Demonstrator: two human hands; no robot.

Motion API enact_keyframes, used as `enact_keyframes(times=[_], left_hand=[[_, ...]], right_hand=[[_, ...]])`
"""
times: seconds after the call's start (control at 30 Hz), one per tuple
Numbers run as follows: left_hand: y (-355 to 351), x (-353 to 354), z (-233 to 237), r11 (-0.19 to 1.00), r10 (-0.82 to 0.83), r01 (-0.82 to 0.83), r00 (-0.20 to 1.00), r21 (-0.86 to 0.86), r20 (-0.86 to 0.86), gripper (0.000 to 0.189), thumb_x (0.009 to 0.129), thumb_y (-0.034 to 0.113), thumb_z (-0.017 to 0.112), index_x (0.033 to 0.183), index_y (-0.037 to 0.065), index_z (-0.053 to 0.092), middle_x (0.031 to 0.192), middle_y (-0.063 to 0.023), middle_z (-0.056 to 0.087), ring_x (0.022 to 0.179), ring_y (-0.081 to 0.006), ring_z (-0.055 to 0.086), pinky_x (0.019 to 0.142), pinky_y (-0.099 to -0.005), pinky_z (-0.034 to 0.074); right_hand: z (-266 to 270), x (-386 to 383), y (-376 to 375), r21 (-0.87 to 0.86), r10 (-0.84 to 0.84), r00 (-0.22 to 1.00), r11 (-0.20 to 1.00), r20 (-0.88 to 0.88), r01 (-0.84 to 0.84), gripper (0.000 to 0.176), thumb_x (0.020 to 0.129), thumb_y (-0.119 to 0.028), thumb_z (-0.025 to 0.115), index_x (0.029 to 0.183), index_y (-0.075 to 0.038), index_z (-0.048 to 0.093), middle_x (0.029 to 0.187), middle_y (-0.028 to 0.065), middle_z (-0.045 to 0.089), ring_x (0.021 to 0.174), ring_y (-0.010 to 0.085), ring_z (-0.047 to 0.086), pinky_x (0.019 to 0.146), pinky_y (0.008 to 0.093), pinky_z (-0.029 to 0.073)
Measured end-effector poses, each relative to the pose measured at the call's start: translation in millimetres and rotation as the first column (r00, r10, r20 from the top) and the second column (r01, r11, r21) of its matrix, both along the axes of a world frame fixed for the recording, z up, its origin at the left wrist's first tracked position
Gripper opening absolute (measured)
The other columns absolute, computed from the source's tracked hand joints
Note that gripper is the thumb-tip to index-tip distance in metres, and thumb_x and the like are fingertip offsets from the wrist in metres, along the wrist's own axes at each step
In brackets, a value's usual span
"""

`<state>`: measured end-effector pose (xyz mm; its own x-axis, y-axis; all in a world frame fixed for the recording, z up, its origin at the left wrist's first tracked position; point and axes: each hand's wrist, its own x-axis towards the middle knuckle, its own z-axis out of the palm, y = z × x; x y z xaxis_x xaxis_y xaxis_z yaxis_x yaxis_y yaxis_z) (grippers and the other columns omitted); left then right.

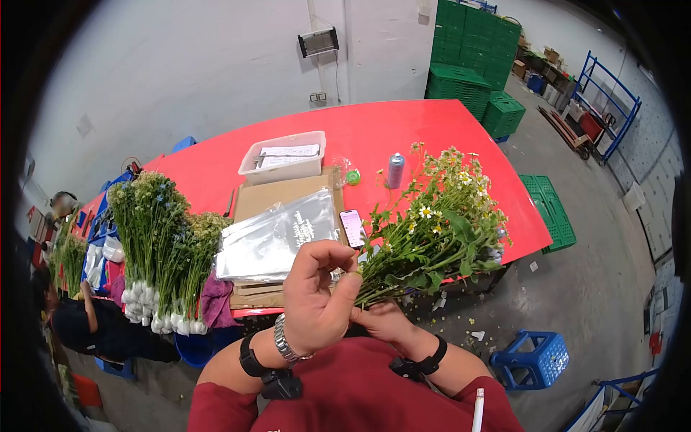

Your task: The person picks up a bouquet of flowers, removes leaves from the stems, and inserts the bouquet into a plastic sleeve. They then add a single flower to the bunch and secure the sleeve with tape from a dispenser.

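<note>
A loose bunch of flowers (pixel 439 230), with small white daisy-like blooms and green leaves, leans out over the front right of the red table. My right hand (pixel 389 322) is closed around the lower stems, partly hidden under the bunch. Just left of the stems, my left hand (pixel 320 295) is raised with thumb and fingers curled into a pinch. Whatever those fingertips hold, if anything, is too small to make out. Near my left hand lie clear plastic sleeves (pixel 270 241) on brown cardboard (pixel 252 194), and a phone (pixel 352 227) with its screen lit.
A white bin (pixel 248 169) with papers, a spray can (pixel 395 171) and a green tape roll (pixel 353 177) stand on the red table (pixel 389 119). Wrapped flower bunches (pixel 155 237) line its left side. A person (pixel 90 324) works at far left. A blue stool (pixel 533 358) stands right.
</note>
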<state>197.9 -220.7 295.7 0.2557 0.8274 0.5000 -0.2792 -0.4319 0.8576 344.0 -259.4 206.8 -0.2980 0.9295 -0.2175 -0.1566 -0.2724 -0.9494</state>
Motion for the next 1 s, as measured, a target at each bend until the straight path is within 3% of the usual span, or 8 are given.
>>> enact_keyframes(times=[0.17,0.23,0.27,0.37,0.5,0.57,0.83,1.0], left_hand=[[-1.9,0.8,9.9,0.982,-0.092,0.106,0.991,-0.159,0.096,0.031,0.098,0.002,0.056,0.128,0.000,0.046,0.099,-0.0083,0.060,0.086,-0.0146,0.061,0.079,-0.0272,0.050],[-5.9,-9.3,18.1,0.956,-0.257,0.222,0.949,-0.189,-0.181,0.029,0.096,0.002,0.059,0.125,-0.001,0.055,0.099,-0.0089,0.068,0.089,-0.0150,0.066,0.086,-0.0308,0.052],[0.2,-4.1,10.1,0.994,-0.028,0.052,0.974,0.101,-0.226,0.029,0.095,0.002,0.061,0.123,-0.001,0.060,0.092,-0.0096,0.073,0.088,-0.0154,0.068,0.085,-0.0315,0.053],[14.5,-3.6,7.8,0.985,0.175,-0.168,0.938,0.049,-0.300,0.017,0.089,0.005,0.067,0.105,-0.002,0.067,0.084,-0.0091,0.071,0.076,-0.0152,0.066,0.072,-0.0308,0.053],[19.8,-4.2,15.4,0.996,0.077,-0.089,0.851,0.003,-0.519,0.015,0.085,0.009,0.071,0.096,-0.001,0.067,0.078,-0.0095,0.068,0.067,-0.0160,0.062,0.063,-0.0316,0.051],[22.8,0.6,11.2,0.986,0.161,-0.108,0.829,0.128,-0.536,0.017,0.082,0.011,0.074,0.092,-0.001,0.067,0.074,-0.0105,0.065,0.061,-0.0167,0.059,0.058,-0.0319,0.048],[16.4,-1.3,20.4,0.988,0.146,-0.143,0.782,0.054,-0.606,0.014,0.081,0.009,0.075,0.090,0.001,0.067,0.075,-0.0109,0.068,0.066,-0.0173,0.065,0.064,-0.0317,0.052],[28.1,2.2,8.6,0.925,0.288,-0.115,0.833,0.362,-0.473,0.012,0.081,0.008,0.073,0.084,0.002,0.062,0.070,-0.0088,0.062,0.059,-0.0193,0.058,0.058,-0.0319,0.047]], right_hand=[[5.9,-4.4,-0.2,0.083,-0.066,0.997,0.995,0.046,0.062,0.026,0.096,-0.028,0.073,0.103,-0.004,0.069,0.088,0.0050,0.072,0.080,0.0130,0.067,0.071,0.0295,0.054],[4.8,-6.3,-0.1,0.129,-0.094,0.995,0.988,0.037,0.088,0.025,0.096,-0.028,0.073,0.102,-0.005,0.069,0.087,0.0048,0.072,0.079,0.0132,0.067,0.071,0.0295,0.054],[3.3,-6.6,-1.1,0.175,-0.118,0.993,0.978,0.027,0.111,0.024,0.096,-0.028,0.073,0.101,-0.005,0.070,0.087,0.0046,0.072,0.078,0.0134,0.067,0.070,0.0296,0.054],[-26.0,-2.7,0.9,-0.056,0.024,0.994,0.998,-0.110,-0.030,0.024,0.096,-0.025,0.072,0.106,-0.004,0.066,0.093,0.0045,0.069,0.087,0.0133,0.065,0.075,0.0300,0.054],[-22.2,-11.8,7.0,0.118,-0.028,0.996,0.992,-0.086,0.038,0.018,0.099,-0.022,0.068,0.103,-0.004,0.067,0.087,0.0052,0.069,0.084,0.0143,0.065,0.074,0.0303,0.054],[-40.0,-8.6,5.2,0.145,0.062,0.988,0.989,-0.144,-0.041,0.037,0.099,-0.022,0.067,0.130,-0.004,0.055,0.109,0.0059,0.067,0.087,0.0137,0.065,0.079,0.0322,0.056],[-21.6,-6.9,1.8,0.153,0.019,0.989,0.988,-0.147,0.003,0.026,0.098,-0.025,0.069,0.109,-0.002,0.066,0.090,0.0065,0.071,0.083,0.0150,0.067,0.073,0.0313,0.055],[-18.1,-3.9,2.3,0.136,0.053,0.996,0.990,-0.067,-0.044,0.026,0.097,-0.026,0.071,0.104,-0.001,0.068,0.087,0.0051,0.072,0.081,0.0147,0.067,0.072,0.0314,0.054]])
